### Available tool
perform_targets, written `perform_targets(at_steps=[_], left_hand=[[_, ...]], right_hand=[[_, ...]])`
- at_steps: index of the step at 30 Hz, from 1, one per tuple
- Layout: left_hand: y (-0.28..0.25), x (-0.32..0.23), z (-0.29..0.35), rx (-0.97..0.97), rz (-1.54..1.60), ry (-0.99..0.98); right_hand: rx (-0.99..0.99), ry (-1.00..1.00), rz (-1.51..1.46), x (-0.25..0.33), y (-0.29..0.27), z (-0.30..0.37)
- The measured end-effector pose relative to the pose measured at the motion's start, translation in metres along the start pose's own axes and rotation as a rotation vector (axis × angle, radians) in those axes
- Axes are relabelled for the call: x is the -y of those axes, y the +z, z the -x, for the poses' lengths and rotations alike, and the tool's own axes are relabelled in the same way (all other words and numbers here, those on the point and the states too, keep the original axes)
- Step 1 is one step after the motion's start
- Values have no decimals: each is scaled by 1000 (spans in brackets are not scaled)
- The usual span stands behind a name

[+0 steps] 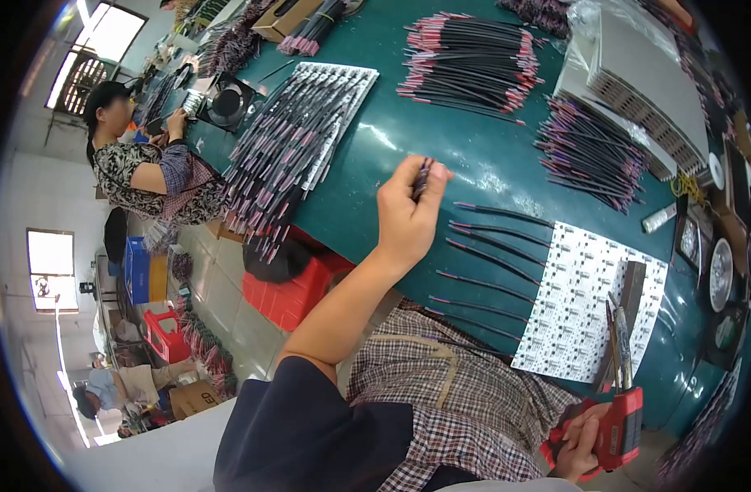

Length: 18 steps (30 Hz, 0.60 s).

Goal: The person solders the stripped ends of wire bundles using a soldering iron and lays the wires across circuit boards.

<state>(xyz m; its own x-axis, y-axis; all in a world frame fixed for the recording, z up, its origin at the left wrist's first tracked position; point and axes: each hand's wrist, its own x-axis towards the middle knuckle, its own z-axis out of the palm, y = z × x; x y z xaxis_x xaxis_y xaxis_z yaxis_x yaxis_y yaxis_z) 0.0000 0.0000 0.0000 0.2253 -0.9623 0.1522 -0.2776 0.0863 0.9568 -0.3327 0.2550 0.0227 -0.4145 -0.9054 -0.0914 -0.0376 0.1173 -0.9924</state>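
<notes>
My left hand (410, 209) is raised over the green table, its fingers closed round some small dark purplish pieces (423, 176) too small to name. My right hand (580, 447), at the lower right, grips a red and black gun-shaped tool (625, 430). Thin metal parts (620, 344) rise from the tool's top, over a printed white sheet (568, 295). Beside them a dark brown bar (630, 303) lies across the sheet. Several black cables (497, 257) with reddish tips stick out from the sheet's left edge, spaced apart in a row.
Bundles of black cables (474, 61) lie at the back, with another bundle (593, 156) to the right beside stacked grey panels (650, 74). A cable-covered white board (338, 78) stands left. A co-worker (150, 172) sits beyond it. A red stool (289, 291) is below the table edge.
</notes>
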Motion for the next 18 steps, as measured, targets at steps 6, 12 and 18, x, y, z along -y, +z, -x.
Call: perform_targets(at_steps=[6, 12, 18], left_hand=[[18, -44, -13, 176, -111, 189], [51, -67, -27, 548, -282, 222], [71, -73, -31, 709, -396, 36]], right_hand=[[-130, 71, 17, -11, -6, -11], [-105, 107, -96, 26, 28, -30], [-2, 68, -41, 44, 42, -51]])
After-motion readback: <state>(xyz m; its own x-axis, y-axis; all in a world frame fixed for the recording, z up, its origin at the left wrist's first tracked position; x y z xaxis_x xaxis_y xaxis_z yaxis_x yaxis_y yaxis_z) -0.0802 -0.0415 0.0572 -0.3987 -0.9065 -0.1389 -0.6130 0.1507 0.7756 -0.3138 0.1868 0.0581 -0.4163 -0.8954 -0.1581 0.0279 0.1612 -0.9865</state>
